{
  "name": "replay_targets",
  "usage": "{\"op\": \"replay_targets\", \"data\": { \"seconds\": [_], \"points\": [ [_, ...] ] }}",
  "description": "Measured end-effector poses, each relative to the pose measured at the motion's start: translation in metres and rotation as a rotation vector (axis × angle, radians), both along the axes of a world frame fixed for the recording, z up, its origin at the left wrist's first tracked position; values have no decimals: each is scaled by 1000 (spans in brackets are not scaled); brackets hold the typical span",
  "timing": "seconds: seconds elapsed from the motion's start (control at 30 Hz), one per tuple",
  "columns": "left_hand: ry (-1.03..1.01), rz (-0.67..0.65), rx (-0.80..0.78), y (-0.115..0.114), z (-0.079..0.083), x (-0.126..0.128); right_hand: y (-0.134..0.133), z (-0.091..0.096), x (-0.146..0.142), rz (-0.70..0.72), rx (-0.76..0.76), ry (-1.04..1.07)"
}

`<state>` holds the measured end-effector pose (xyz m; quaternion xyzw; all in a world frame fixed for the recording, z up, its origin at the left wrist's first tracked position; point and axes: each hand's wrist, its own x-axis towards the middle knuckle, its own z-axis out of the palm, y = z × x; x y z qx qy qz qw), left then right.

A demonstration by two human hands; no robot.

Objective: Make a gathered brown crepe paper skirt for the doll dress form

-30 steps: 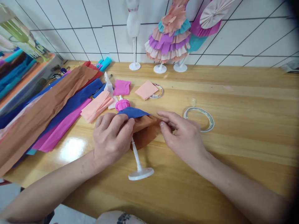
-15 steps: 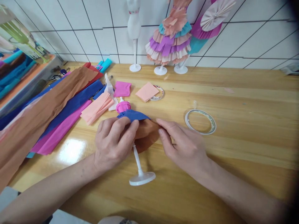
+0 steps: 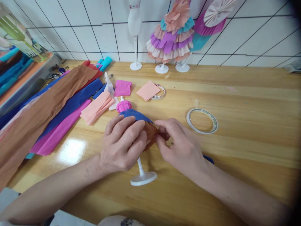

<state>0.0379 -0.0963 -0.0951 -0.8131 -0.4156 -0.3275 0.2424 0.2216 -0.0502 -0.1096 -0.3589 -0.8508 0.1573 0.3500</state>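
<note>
A small white dress form on a round base (image 3: 143, 179) tilts away from me between my hands. Its top wears a pink paper bodice (image 3: 124, 106), with blue crepe paper (image 3: 136, 115) below and a brown crepe paper skirt (image 3: 150, 133) under that. My left hand (image 3: 125, 142) is closed round the form's skirt, its fingers on the brown and blue paper. My right hand (image 3: 175, 138) pinches the right edge of the brown paper between thumb and fingertips. The stem under the skirt is partly hidden by my left hand.
Long crepe paper strips (image 3: 54, 94) lie on the left beside a bin (image 3: 50, 62). Peach paper pieces (image 3: 97, 107), a pink square (image 3: 123, 88) and a tape roll (image 3: 202, 121) lie nearby. A dressed form (image 3: 170, 40) and a bare form (image 3: 134, 22) stand at the wall.
My left hand has slid right over the brown skirt, covering more of it. My right fingers have drawn closer together on its edge. A dark blue object now shows behind my right wrist.
</note>
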Motion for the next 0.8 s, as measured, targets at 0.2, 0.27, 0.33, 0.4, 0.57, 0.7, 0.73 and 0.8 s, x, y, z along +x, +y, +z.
{"op": "replay_targets", "data": {
  "seconds": [0.2,0.27,0.33,0.4,0.57,0.7,0.73,0.8],
  "points": [
    [21,4,25,2,-1,0,-6,2,5,19,-3,-32],
    [19,-15,31,4,-1,0,-5,-2,2,8,-4,-69],
    [18,-11,29,6,1,1,-2,-7,0,-1,2,-83],
    [25,8,27,6,2,1,-1,-10,0,-2,14,-63],
    [70,21,21,5,3,3,-4,-6,5,4,110,-47],
    [95,25,13,6,3,7,-7,3,7,24,169,-37],
    [91,13,9,7,3,9,-7,5,8,25,175,-33],
    [64,-17,-6,8,4,10,-7,9,10,16,166,-23]
  ]
}}
